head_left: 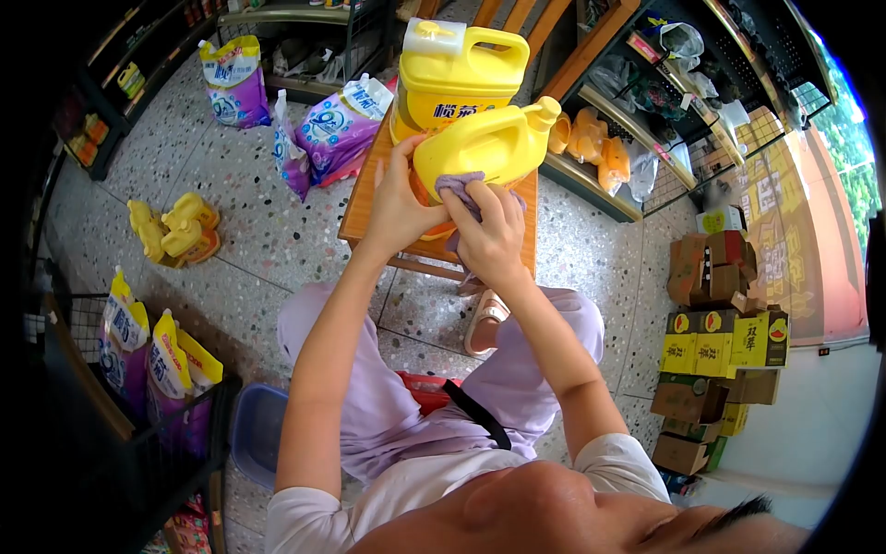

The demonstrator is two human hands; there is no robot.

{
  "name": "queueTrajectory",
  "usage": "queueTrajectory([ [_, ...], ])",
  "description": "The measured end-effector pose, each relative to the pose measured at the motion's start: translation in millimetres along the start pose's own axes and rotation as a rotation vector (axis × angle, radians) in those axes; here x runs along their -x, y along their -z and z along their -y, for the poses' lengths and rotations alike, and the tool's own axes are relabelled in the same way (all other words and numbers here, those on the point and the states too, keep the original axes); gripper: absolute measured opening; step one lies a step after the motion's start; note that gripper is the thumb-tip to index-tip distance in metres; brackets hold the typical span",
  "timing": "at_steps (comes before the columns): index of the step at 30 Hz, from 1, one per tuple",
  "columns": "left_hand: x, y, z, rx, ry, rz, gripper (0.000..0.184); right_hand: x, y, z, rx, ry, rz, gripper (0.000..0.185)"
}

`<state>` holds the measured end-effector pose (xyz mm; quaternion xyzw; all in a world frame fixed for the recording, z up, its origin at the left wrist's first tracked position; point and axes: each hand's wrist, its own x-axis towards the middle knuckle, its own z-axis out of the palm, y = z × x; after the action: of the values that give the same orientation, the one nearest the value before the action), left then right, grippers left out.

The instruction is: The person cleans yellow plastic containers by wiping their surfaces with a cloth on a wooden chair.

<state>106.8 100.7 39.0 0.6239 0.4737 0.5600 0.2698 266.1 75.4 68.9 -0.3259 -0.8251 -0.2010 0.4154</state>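
A yellow plastic jug (475, 148) with a moulded handle lies tilted above the front of a wooden stool (362, 210). My left hand (399, 198) grips the jug's left end, fingers wrapped round it. Bunched in my right hand (491, 231) is a purple-grey cloth (459, 191), pressed against the jug's near side. Right behind stands a larger yellow jug (457, 78) with dark printed characters, a clear cover over its cap. The held jug hides part of the larger one.
Purple-and-yellow detergent bags (346, 120) stand on the floor beyond the stool. Small yellow bottles (182, 231) are grouped at the left. A blue basin (260, 434) sits near my left side. Stacked cartons (715, 346) and shelves (609, 115) line the right.
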Motion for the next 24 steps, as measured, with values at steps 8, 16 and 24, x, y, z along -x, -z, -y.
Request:
queueTrajectory([
  [8, -1, 0, 1, -0.018, -0.002, 0.005, 0.098, -27, 1, -4, 0.045, 0.016, -0.035, 0.042],
  [16, -1, 0, 0, -0.005, 0.018, 0.008, 0.101, -53, 6, 0, 0.110, -0.030, -0.060, 0.041],
  [24, 1, 3, -7, -0.011, 0.054, 0.013, 0.099, -56, 14, 15, 0.170, -0.056, 0.080, 0.043],
])
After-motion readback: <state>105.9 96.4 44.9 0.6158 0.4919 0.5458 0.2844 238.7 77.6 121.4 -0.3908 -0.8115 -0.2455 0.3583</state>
